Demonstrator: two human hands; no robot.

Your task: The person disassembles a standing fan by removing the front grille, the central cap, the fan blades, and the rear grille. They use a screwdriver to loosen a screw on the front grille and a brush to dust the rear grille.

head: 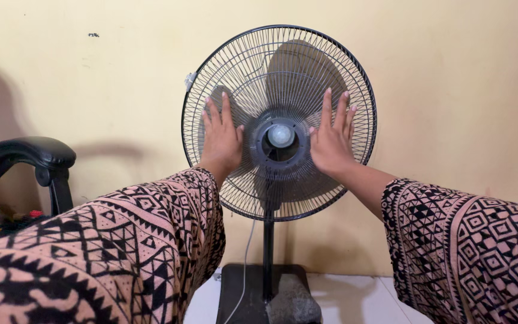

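Note:
A standing fan with a round black wire grille faces me in front of a yellow wall. Its grey blades show behind the wires, and a pale round cap sits in the middle. My left hand lies flat on the left side of the grille, fingers spread upward. My right hand lies flat on the right side, fingers apart too. Both palms rest on the wires beside the hub without gripping anything. Wide patterned sleeves in black and peach cover my forearms.
The fan's black pole drops to a dusty dark base on a white tiled floor, with a thin white cord hanging beside it. A black office chair armrest stands at the left.

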